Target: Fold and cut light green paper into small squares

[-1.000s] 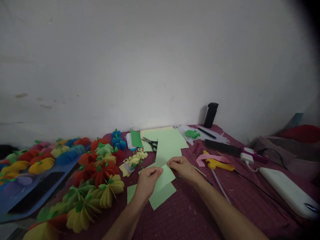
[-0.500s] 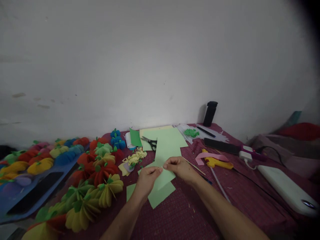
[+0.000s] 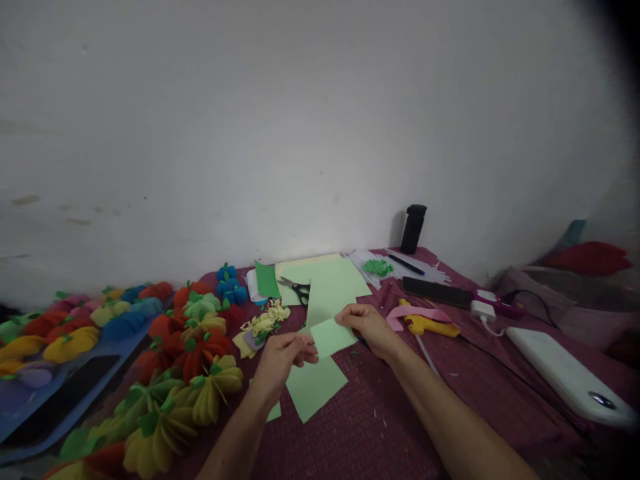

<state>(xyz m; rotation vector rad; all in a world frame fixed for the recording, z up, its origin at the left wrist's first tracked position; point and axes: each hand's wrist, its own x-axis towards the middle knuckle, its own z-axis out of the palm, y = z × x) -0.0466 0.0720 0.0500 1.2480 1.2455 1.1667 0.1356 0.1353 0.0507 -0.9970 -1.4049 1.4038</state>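
Fingers (image 3: 345,312) of R hand (image 3: 369,328) pinch lt-green paper pc (image 3: 334,339); L hand (image 3: 283,355) grip unclear; uneven tug cd crease it.

The left hand (image 3: 281,357) and right hand (image 3: 371,327) are bare at the grip, wrists (image 3: 395,351) included. Just behind the grip, the left forearm (image 3: 241,427) and right forearm (image 3: 445,410) are bare as well, smooth in outline, narrow nearest the hands and broader farther back, where the view cuts them off.
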